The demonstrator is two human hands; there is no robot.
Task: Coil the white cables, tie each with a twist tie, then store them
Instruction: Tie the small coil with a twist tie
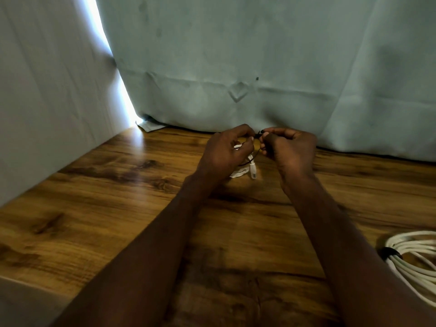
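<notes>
Left hand (225,151) and right hand (286,147), fingers curled, pinch a black twist tie (257,135) above a small coiled white cable (245,169), largely hidden behind the left hand. A second, tied coil (415,260) lies on the wooden table (118,197) at right; a curtain (259,55) hangs behind.

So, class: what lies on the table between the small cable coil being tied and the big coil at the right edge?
Head view: only the person's right forearm crosses that bare wooden table.
</notes>
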